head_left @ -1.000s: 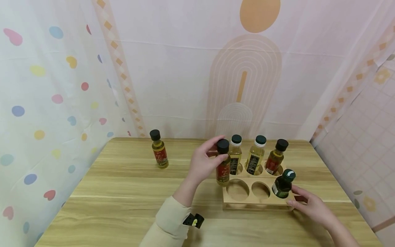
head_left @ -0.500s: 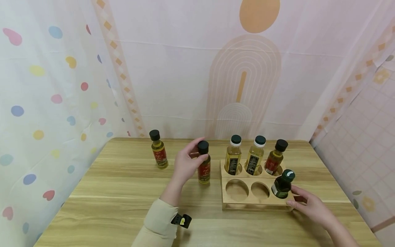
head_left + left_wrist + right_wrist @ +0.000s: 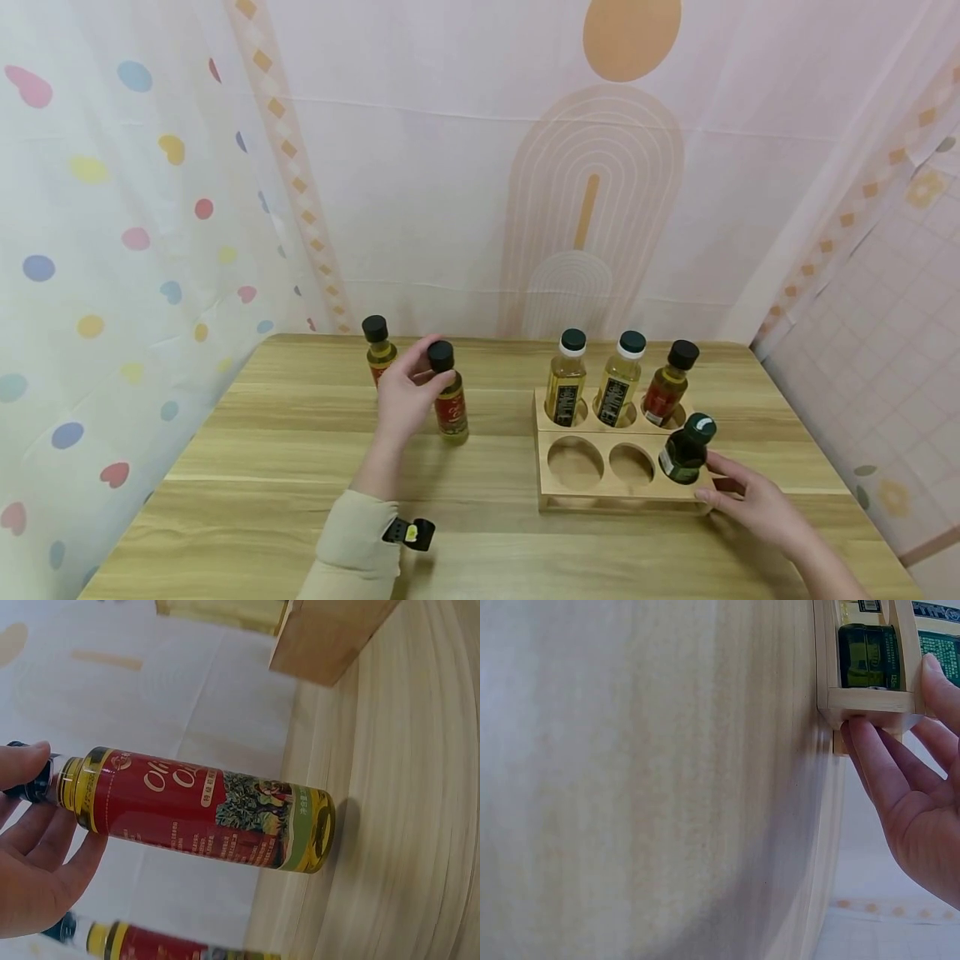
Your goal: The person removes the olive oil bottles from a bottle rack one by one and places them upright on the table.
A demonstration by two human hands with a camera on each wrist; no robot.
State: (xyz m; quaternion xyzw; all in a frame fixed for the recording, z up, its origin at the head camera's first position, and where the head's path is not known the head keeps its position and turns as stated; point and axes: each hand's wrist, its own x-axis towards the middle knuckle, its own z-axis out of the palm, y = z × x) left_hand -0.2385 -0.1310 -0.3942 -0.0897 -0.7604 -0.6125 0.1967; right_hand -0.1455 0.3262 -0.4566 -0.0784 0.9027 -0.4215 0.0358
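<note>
My left hand holds an olive oil bottle by its black cap and neck. The bottle, red-labelled, is upright at the table surface; whether its base touches the wood I cannot tell. Behind that hand stands a second olive oil bottle, partly hidden. My right hand grips the right front corner of a two-tier wooden bottle rack, thumb at the front edge and fingers against the side, as the right wrist view also shows. A dark green bottle sits in the front row's right hole, beside two empty holes.
Two pale oil bottles with green caps, plus another red-labelled bottle, fill the rack's back row. The wooden table ends at a patterned curtain behind and at both sides.
My left hand has carried the olive oil bottle leftward, away from the rack and towards the other olive oil bottle. My right hand stays on the rack's corner.
</note>
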